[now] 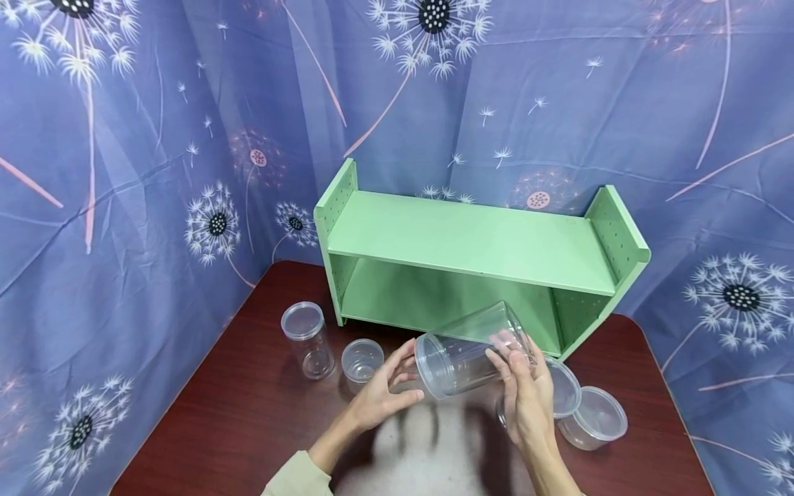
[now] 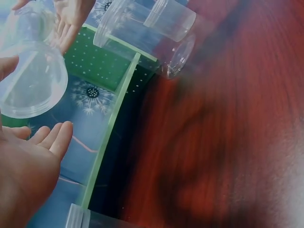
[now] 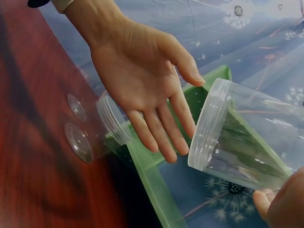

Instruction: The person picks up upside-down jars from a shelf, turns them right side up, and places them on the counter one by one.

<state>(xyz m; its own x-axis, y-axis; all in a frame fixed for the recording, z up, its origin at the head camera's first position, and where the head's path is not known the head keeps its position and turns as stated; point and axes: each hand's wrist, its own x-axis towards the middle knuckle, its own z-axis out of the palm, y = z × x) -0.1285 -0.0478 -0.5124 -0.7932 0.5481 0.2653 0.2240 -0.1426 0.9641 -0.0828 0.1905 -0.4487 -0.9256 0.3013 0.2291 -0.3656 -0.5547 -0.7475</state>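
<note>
A large clear plastic jar (image 1: 474,351) with a translucent screw lid (image 1: 435,365) is tilted in the air before the green shelf. My right hand (image 1: 527,396) holds the jar near its base, fingers and thumb round the wall. The lid end points left, toward my left hand (image 1: 381,396). In the right wrist view the left hand (image 3: 137,71) has its palm turned up and its fingers extended close to the lid (image 3: 209,126), with a small gap showing. The left wrist view shows the lid (image 2: 35,80) above the left fingers.
A green two-level shelf (image 1: 471,241) stands at the back of the dark red table (image 1: 236,413). At left are a tall lidded jar (image 1: 310,344) and a short jar (image 1: 362,362). To the right, a jar (image 1: 563,389) partly hidden by my hand stands beside another short lidded jar (image 1: 592,417).
</note>
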